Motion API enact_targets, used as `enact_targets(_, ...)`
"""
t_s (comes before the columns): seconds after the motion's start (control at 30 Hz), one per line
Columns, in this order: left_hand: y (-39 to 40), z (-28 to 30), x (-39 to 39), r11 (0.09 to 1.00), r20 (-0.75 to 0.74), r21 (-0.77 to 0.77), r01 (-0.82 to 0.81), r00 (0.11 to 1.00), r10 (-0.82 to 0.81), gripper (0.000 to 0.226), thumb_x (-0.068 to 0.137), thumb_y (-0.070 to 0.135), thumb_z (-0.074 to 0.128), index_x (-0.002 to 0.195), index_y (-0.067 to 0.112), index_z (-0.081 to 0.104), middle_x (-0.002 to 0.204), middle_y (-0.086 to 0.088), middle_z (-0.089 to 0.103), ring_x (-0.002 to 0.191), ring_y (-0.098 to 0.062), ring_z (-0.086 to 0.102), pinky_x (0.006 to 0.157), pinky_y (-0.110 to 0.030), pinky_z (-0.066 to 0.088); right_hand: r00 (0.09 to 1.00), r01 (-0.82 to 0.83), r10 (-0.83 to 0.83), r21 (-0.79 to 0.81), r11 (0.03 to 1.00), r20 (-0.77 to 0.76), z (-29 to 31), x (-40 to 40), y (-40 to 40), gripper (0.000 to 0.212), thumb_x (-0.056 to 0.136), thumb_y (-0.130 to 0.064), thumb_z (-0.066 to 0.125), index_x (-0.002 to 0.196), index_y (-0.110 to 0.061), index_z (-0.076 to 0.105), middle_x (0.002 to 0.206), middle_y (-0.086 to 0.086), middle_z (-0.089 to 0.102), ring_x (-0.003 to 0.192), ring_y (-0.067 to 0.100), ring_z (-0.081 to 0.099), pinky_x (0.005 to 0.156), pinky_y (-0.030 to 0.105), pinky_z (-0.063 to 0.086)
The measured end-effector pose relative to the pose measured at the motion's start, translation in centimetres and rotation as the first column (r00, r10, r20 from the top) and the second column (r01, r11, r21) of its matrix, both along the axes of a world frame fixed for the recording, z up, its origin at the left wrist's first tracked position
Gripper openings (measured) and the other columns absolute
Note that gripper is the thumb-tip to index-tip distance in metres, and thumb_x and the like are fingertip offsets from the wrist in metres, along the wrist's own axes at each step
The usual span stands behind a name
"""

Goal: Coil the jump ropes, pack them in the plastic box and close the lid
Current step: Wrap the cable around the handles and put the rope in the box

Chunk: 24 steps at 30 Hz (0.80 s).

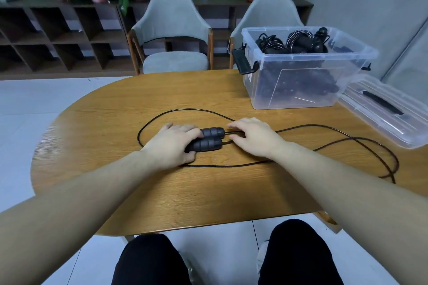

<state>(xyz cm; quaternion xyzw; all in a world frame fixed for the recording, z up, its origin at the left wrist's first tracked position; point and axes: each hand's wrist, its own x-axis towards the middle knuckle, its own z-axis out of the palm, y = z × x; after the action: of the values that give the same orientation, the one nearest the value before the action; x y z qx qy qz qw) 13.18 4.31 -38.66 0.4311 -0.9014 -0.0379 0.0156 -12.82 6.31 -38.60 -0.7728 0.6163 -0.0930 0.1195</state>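
The clear plastic box (301,71) stood open on the far right part of the wooden table (115,169). It was filled nearly to the rim with black coiled ropes (298,41), their loops and dark handles showing above the top edge and through the walls. A black latch (244,61) hung at its left end. The clear lid (379,111), with a black handle strip on it, lay just beside the box on the right, at the table's edge.

One jump rope remained loose in the middle of the table. Its two dark grey ribbed handles (209,139) lay side by side, touching. The thin black cord (347,128) ran out from them in wide, uncoiled loops, one curving round to the left and others trailing far to the right.

The left hand (171,143) gripped the handles' left ends, fingers curled round them. The right hand (254,136) rested on the cord just right of the handles, fingers bent down over it; whether they pinched it could not be told.
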Motion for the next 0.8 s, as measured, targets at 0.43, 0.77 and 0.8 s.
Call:
enact_targets(0.43,-0.8,-1.2,-1.2,0.998,-0.079,-0.021,-0.056,0.995,0.054,0.062,0.091,0.046,0.058,0.143,0.028,0.030,0.139,0.000,0.051,0.127,-0.025,0.047,0.104,-0.043,0.034,0.962,0.027,-0.038,0.043,0.999,0.269,-1.1,1.1,-1.1,0.032,0.098,-0.050,0.050,0.118,-0.033,0.067,0.115,-0.013,0.067,0.105,0.008,0.059,0.094,0.034,0.049)
enact_targets(0.77,-0.6,0.7,-1.1,0.973,-0.025,-0.116,-0.202,0.979,0.201,0.078,0.094,0.057,0.048,0.159,0.031,0.014,0.145,0.001,0.039,0.126,-0.029,0.047,0.101,-0.053,0.039,0.949,0.064,-0.081,0.063,0.996,0.305,1.1,-1.1,-0.2,0.037,0.095,-0.052,0.057,0.128,-0.037,0.058,0.100,-0.009,0.066,0.096,0.013,0.062,0.090,0.039,0.052)
enact_targets(0.8,-0.5,1.0,-1.0,0.971,-0.057,-0.100,-0.215,0.976,0.211,0.078,0.094,0.057,0.048,0.159,0.032,0.012,0.144,0.001,0.038,0.125,-0.029,0.047,0.098,-0.050,0.043,0.932,0.101,-0.107,0.034,0.994,0.346,1.7,-1.3,-0.2,0.029,0.097,-0.050,0.055,0.119,-0.034,0.064,0.100,-0.008,0.068,0.096,0.014,0.062,0.090,0.038,0.051)
